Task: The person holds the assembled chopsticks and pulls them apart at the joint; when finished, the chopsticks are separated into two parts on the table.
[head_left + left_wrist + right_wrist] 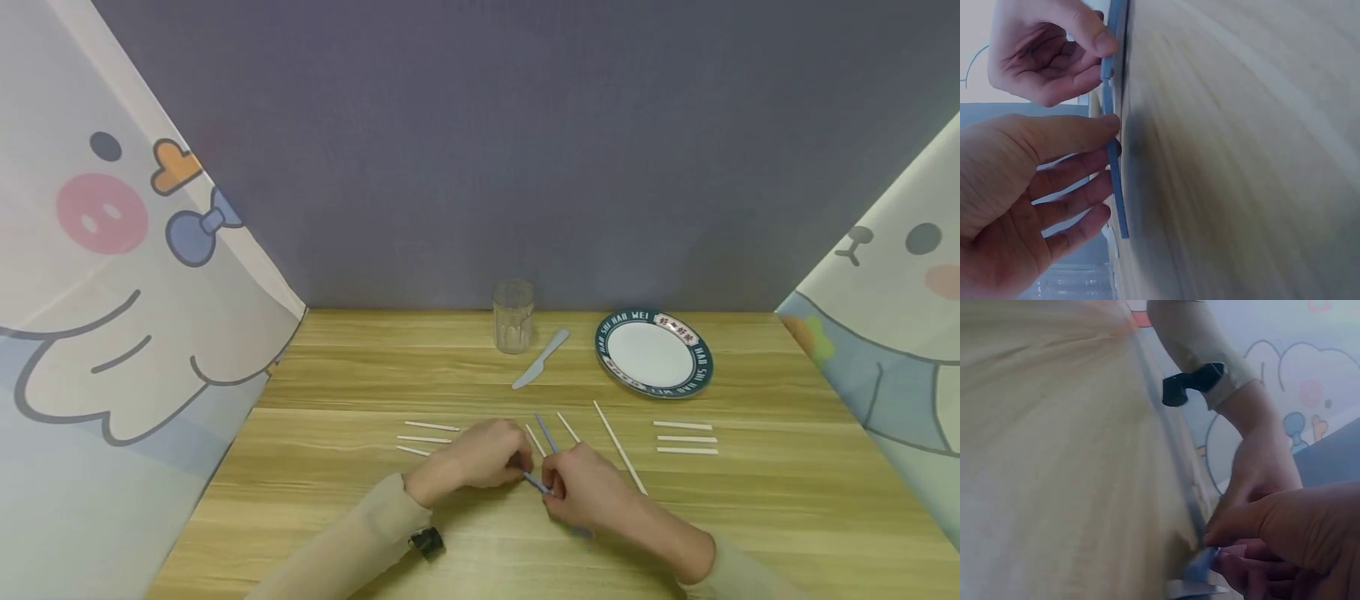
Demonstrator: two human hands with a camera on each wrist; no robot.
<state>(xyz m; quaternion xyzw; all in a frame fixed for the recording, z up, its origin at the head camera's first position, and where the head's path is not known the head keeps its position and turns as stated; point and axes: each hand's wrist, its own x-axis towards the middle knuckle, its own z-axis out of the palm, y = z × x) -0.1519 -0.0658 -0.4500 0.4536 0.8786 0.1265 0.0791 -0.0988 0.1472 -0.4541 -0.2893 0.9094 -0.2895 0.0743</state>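
Wood-grained desk is bounded beyond the hands by a grey wall and sideways by cartoon-printed panels. Bare grain is exposed right of the right hand, past three short white sticks, to the right edge. Between both hands, a blue stick is pinched by the left hand and the right hand. Near the back edge, a clear glass is stood upright beyond the left hand; a green-rimmed plate is set beyond the right hand, its white centre showing.
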